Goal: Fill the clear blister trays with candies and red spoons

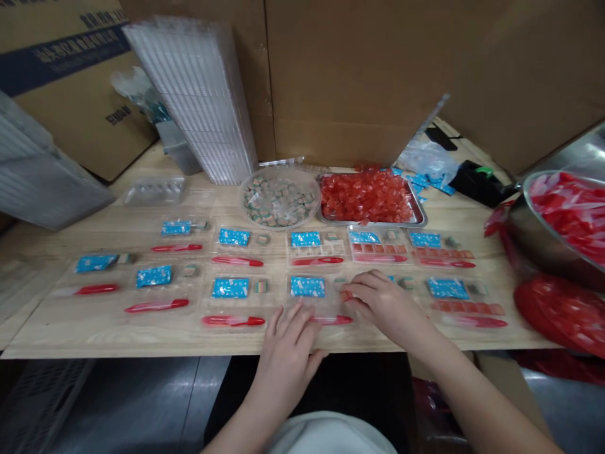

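My right hand (385, 306) is closed in a pinch on a small translucent red piece (347, 296), over the right side of a clear plastic tray in the front row. That tray holds a blue patterned packet (307, 287) and a red pen-shaped stick (335, 320); a striped cube is partly hidden by the hand. Along the tray's near edge lies my left hand (288, 343), fingers spread and touching the plastic, nothing seen in its grasp. Trays to the right hold rows of red pieces (467, 308), while those to the left show a packet (230, 288), cube and stick.
Behind the trays stand a round dish (281, 221) of striped cubes and a metal tray (420, 216) heaped with red pieces. Stacked clear trays (193, 94) rise at the back left. On the right are a metal bowl (524, 217) and a red bag (558, 309).
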{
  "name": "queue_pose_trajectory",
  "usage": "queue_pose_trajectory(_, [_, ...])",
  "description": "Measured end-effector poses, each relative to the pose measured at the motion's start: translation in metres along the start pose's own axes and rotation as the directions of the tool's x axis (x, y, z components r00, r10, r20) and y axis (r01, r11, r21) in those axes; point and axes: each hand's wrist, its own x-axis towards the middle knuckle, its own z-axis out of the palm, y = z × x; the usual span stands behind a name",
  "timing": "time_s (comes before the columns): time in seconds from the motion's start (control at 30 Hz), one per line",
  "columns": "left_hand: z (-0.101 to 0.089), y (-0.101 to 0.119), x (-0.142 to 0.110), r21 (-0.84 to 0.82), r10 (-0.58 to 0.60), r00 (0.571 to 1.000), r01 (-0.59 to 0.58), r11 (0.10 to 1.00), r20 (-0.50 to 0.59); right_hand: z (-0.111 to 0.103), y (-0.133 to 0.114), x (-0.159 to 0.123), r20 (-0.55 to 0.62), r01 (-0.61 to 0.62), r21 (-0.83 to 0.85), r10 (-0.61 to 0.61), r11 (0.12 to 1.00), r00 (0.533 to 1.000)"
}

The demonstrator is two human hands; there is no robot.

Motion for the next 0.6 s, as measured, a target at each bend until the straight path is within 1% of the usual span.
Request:
queue_pose_trajectory(0.07, [0.001, -0.005, 0.005, 0.022, 0.030, 0.999, -0.030, 0.999, 0.020, 0.003, -0.003, 0.007, 0.030, 0.011, -0.058, -0.009, 0.998, 1.000])
queue_pose_trajectory(0.17, [0.003, -0.012, 0.009, 0.032, 0.078, 0.997, -0.078, 0.996, 0.005, 0.006, -0.002, 0.015, 0.054, 0.010, -0.102, -0.004, 0.995, 0.999])
queue_pose_trajectory(0.3, [0.006, -0.018, 0.009, 0.029, 0.093, 0.996, -0.093, 0.995, -0.005, 0.006, -0.001, 0.022, 0.109, 0.052, -0.163, -0.034, 0.985, 0.993])
queue_pose_trajectory(0.47, [0.004, -0.021, 0.011, 0.008, 0.113, 0.994, -0.113, 0.994, 0.005, 0.002, -0.008, 0.027, 0.254, 0.143, -0.238, -0.081, 0.961, 0.964])
queue_pose_trajectory(0.53, [0.002, -0.022, 0.012, 0.010, 0.123, 0.992, -0.123, 0.992, 0.012, -0.002, 0.001, 0.032, 0.284, 0.165, -0.179, -0.110, 0.970, 0.953])
queue_pose_trajectory(0.57, [0.001, -0.022, 0.012, 0.009, 0.126, 0.992, -0.126, 0.992, 0.019, -0.004, 0.011, 0.035, 0.278, 0.149, -0.121, -0.110, 0.982, 0.954])
queue_pose_trajectory(0.6, [0.000, -0.023, 0.013, 0.006, 0.129, 0.991, -0.129, 0.992, 0.027, -0.006, 0.024, 0.040, 0.245, 0.094, -0.069, -0.074, 0.993, 0.967])
